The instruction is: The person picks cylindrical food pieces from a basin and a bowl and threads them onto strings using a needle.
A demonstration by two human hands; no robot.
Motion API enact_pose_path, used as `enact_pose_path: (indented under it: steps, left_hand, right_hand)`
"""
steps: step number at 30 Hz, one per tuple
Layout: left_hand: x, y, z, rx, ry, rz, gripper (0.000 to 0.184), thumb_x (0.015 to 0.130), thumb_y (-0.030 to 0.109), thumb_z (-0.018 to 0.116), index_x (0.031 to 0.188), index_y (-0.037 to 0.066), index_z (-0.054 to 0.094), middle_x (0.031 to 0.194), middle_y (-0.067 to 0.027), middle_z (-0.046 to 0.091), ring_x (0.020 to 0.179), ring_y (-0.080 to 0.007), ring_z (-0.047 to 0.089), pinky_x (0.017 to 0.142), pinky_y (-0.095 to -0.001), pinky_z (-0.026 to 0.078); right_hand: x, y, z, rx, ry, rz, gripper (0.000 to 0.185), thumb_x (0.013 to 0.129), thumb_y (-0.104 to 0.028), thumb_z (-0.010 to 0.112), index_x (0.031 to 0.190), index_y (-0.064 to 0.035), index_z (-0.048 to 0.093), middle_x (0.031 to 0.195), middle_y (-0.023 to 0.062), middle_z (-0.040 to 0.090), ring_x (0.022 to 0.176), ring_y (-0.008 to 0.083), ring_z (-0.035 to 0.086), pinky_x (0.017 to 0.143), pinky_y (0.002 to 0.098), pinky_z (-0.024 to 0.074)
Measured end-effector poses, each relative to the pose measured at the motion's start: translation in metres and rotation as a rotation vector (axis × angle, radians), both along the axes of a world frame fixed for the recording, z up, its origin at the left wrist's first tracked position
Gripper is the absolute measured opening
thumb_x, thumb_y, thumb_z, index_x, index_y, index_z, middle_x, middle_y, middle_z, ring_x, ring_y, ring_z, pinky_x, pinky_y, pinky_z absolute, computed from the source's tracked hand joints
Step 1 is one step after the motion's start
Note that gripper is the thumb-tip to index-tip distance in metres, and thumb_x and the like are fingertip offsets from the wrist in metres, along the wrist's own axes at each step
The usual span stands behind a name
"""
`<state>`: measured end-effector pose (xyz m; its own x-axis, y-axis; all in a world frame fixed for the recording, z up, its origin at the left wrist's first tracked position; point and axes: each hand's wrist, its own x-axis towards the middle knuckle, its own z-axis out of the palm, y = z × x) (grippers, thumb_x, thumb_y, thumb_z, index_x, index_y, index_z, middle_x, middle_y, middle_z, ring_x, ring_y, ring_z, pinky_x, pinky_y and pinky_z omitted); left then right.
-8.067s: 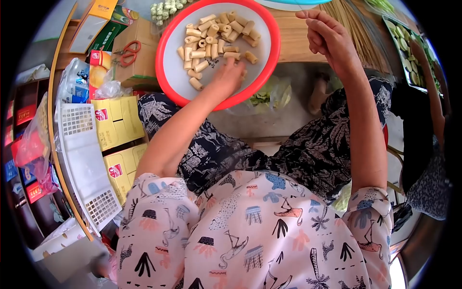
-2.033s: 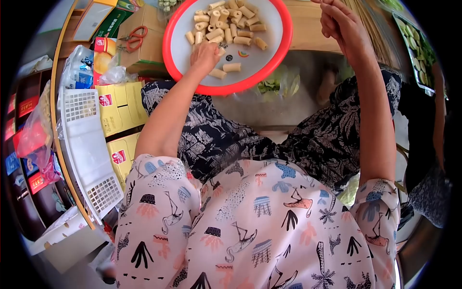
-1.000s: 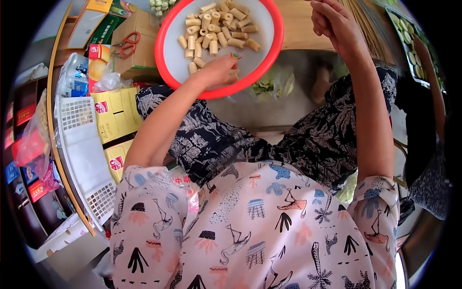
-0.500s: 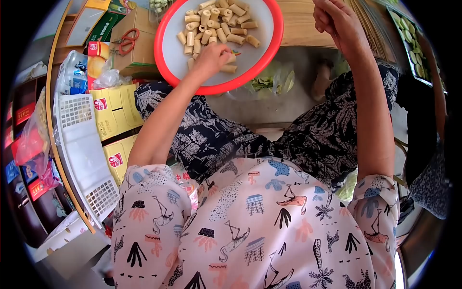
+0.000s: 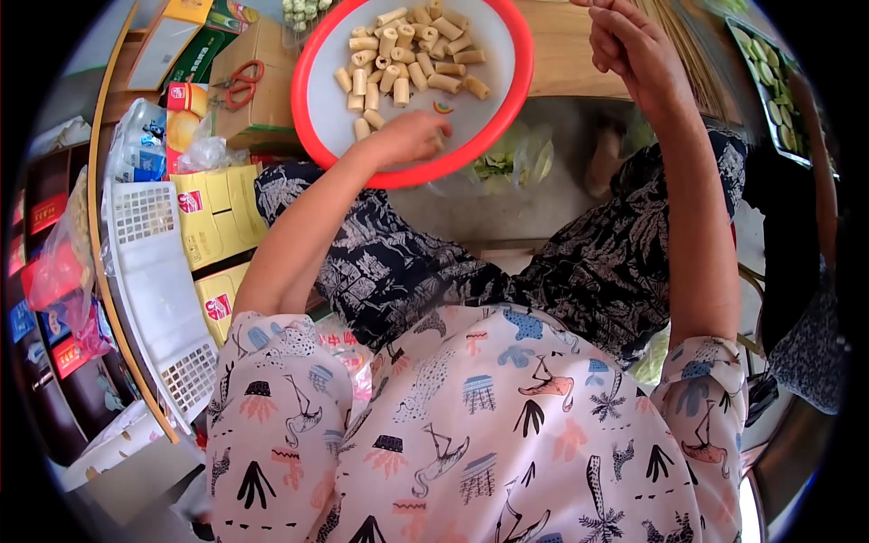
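Observation:
A red-rimmed basin (image 5: 520,72) with a pale inside holds several short tan tubular pieces (image 5: 401,90), grouped in its far and left parts. Inside its near edge is my left hand (image 5: 412,138), fingers curled down and together; what they grip is hidden. A small rainbow print (image 5: 443,107) shows on the basin floor just beyond the fingers. My right hand (image 5: 629,50) is raised to the right of the basin, over the wooden table's edge, with thumb and fingers pinched. Whatever is between those fingertips is too small to make out.
Thin sticks (image 5: 692,54) lie on the wooden table (image 5: 570,54). Red-handled scissors (image 5: 240,84) rest on a cardboard box (image 5: 272,68) at left. A tray of sliced green vegetables (image 5: 774,90) is at far right, beside another person's arm (image 5: 819,154). Bagged greens (image 5: 511,158) sit below the basin.
Over the last half second my left hand has come down toward the basin's near edge, and the pieces at its fingertips are out of sight. My right hand stays raised and pinched.

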<state>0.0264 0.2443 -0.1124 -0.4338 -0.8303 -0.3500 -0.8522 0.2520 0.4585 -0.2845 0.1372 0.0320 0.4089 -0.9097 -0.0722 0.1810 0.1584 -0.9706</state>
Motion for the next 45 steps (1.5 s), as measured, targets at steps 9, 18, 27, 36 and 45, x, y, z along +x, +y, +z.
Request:
enact_pose_path:
  steps: [9, 18, 27, 36, 45]
  left_hand:
    - [0.006, -0.075, 0.078, 0.552, 1.616, 0.838, 0.04, 0.091, 0.025, 0.049, 0.124, 0.004, 0.049, 0.12, -0.02, 0.057, 0.106, -0.031, 0.058, 0.084, -0.0493, 0.05]
    - [-0.04, -0.263, 0.127, 0.318, 1.606, 0.889, 0.023, 0.095, 0.024, 0.053, 0.108, 0.004, 0.053, 0.086, -0.0112, 0.058, 0.08, -0.0253, 0.056, 0.075, -0.0418, 0.05]
    - [-0.079, -0.339, 0.111, 0.181, 1.387, 0.973, 0.021, 0.1, 0.028, 0.045, 0.096, 0.007, 0.049, 0.059, 0.0008, 0.036, 0.048, -0.0107, 0.029, 0.041, -0.025, 0.026]
    - [-0.102, -0.346, 0.107, 0.09, 1.202, 1.006, 0.04, 0.101, 0.044, 0.031, 0.087, 0.009, 0.043, 0.059, 0.0, 0.032, 0.045, -0.011, 0.027, 0.04, -0.0264, 0.022]
    - [-0.107, -0.357, 0.098, 0.064, 1.179, 0.987, 0.036, 0.101, 0.039, 0.031, 0.093, 0.006, 0.041, 0.069, -0.0066, 0.042, 0.047, -0.0136, 0.032, 0.041, -0.0288, 0.024]
  right_hand:
    - [-0.008, -0.012, -0.008, -0.067, -0.039, 0.001, 0.024, 0.093, -0.016, 0.048, 0.108, -0.0013, 0.06, 0.058, -0.0051, 0.041, 0.048, 0.0043, 0.037, 0.045, 0.0203, 0.0299]
    - [-0.026, -0.016, 0.01, 0.031, -0.101, -0.122, 0.023, 0.094, -0.017, 0.048, 0.108, -0.0017, 0.059, 0.059, -0.0052, 0.041, 0.049, 0.0044, 0.036, 0.046, 0.0205, 0.03]
    - [-0.039, -0.019, 0.017, 0.07, -0.203, -0.166, 0.022, 0.094, -0.014, 0.049, 0.11, -0.0015, 0.058, 0.059, -0.0068, 0.039, 0.049, 0.0021, 0.034, 0.045, 0.019, 0.0274]
    - [-0.044, -0.018, 0.019, 0.09, -0.233, -0.182, 0.022, 0.092, -0.011, 0.048, 0.109, -0.001, 0.059, 0.058, -0.0075, 0.038, 0.048, 0.0017, 0.032, 0.043, 0.0192, 0.0246]
    - [-0.047, -0.018, 0.019, 0.085, -0.208, -0.17, 0.022, 0.095, -0.014, 0.049, 0.111, -0.0014, 0.057, 0.057, -0.0064, 0.037, 0.048, 0.0026, 0.032, 0.044, 0.0189, 0.0258]
